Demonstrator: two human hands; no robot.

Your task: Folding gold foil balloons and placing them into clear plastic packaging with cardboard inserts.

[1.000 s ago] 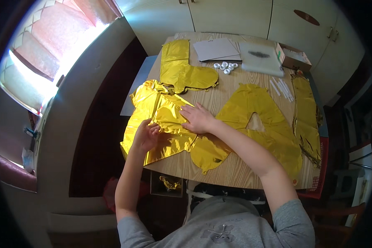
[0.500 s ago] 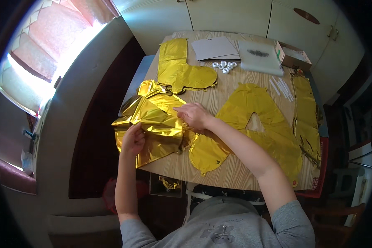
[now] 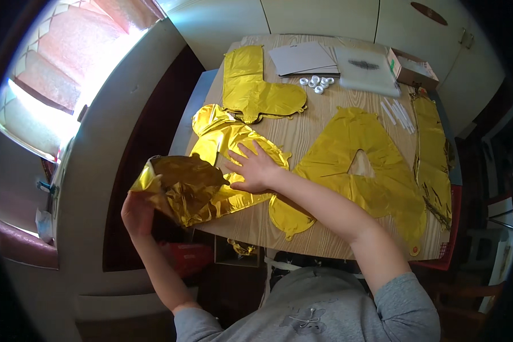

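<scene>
At the table's left edge, my left hand (image 3: 138,212) is closed on a shiny gold foil balloon (image 3: 191,185); this flat, uninflated piece is lifted and folded over, its darker side showing. My right hand (image 3: 253,172) lies with fingers spread on another flat gold foil balloon (image 3: 251,138), holding nothing. Its lower part is partly covered by the lifted piece. Just right of it, an A-shaped gold foil balloon (image 3: 333,145) lies flat with a triangular hole. Part of it passes under my right forearm.
L-shaped gold foil balloons (image 3: 248,85) are stacked at the far left of the wooden table (image 3: 319,233). Behind are grey-white cards (image 3: 302,58), white tape rolls (image 3: 319,83), a clear plastic pack (image 3: 365,77) and a box (image 3: 410,71). White sticks (image 3: 398,115) lie near folded gold foil (image 3: 432,154).
My left hand has moved left and down, peeling the gold foil balloon back off the one beneath. My right hand has opened out flat on the lower balloon.
</scene>
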